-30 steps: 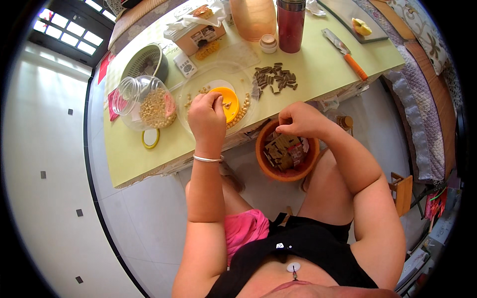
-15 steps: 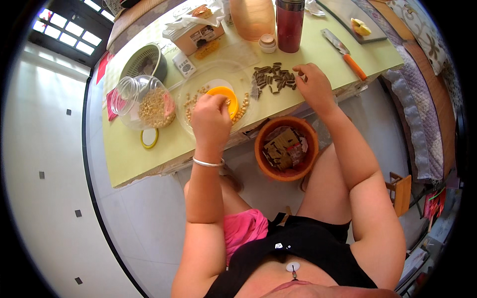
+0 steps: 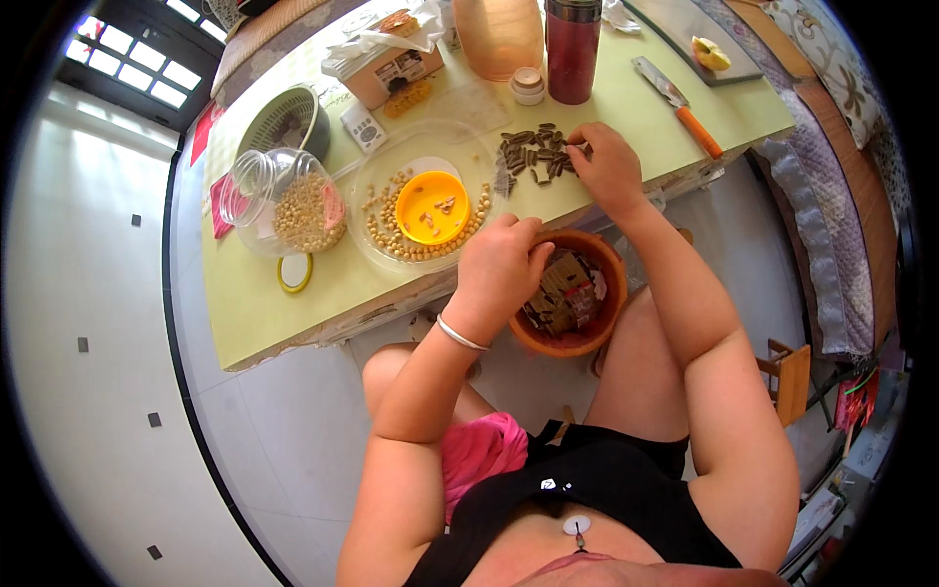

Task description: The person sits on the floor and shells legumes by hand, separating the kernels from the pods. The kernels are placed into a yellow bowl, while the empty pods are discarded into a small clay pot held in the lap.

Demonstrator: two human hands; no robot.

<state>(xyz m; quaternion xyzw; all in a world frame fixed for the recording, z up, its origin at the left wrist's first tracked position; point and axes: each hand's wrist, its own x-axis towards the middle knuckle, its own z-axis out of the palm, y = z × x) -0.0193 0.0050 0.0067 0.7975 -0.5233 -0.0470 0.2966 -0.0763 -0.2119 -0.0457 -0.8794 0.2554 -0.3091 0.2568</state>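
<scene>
My right hand (image 3: 608, 174) is at the right side of a pile of dark striped sunflower seeds (image 3: 533, 155), thumb and finger pinched on a seed at its edge. Over the left rim of an orange-brown waste bin (image 3: 516, 331), my left hand (image 3: 501, 266) hovers with its fingers curled; whatever they hold is hidden. A yellow lid-like dish (image 3: 419, 227) with a few small kernels in it sits inside a clear round tray (image 3: 372, 256), ringed by pale round beans or chickpeas (image 3: 383, 233).
Left on the table are a clear jar of pale beans (image 3: 305, 215), a yellow-rimmed lid (image 3: 294, 273) and a green colander (image 3: 315, 132). Behind stand a tissue box (image 3: 377, 83), an amber jug (image 3: 494, 44) and a dark red bottle (image 3: 572, 59). An orange-handled knife (image 3: 696, 131) lies right.
My left hand has moved right and nearer, from above the yellow dish to the bin's rim, uncovering the dish. My right hand has shifted slightly left, closing at the seeds.
</scene>
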